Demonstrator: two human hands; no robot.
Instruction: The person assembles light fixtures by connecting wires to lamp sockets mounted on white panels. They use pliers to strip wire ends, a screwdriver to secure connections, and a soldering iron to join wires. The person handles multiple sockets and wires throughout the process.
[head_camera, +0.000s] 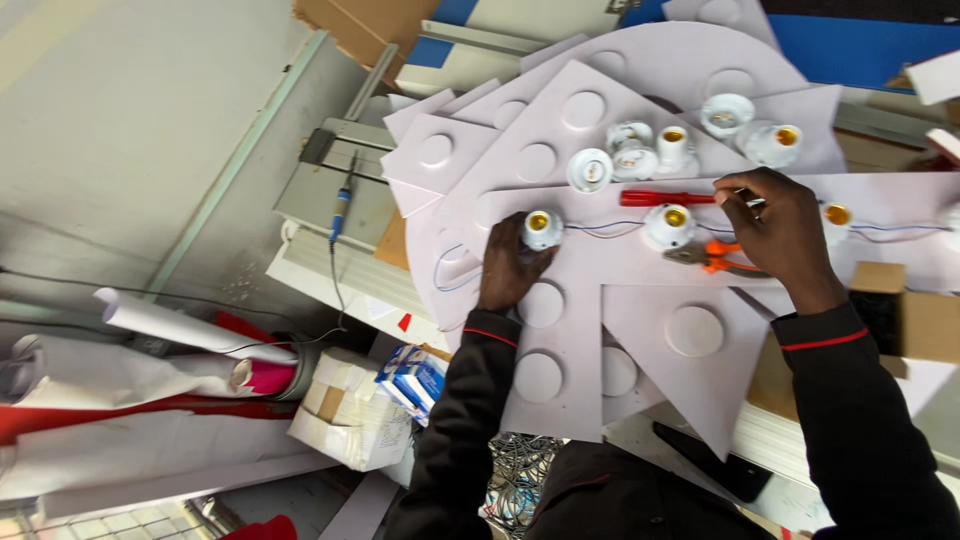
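The left hand (512, 268) is closed around a white lamp socket (541, 229) standing on the pale panel (600, 180), brass mouth up. A thin wire (605, 227) runs from it to a second socket (669, 224). The right hand (779, 232) has its fingers pinched narrow on something small near the tip of the red screwdriver (668, 198); what it grips I cannot tell. Orange pliers (715, 257) lie just beside it. This looks like wiring sockets in a chain. Next, I'd guess, the wire end needs seating, with the left socket held firm.
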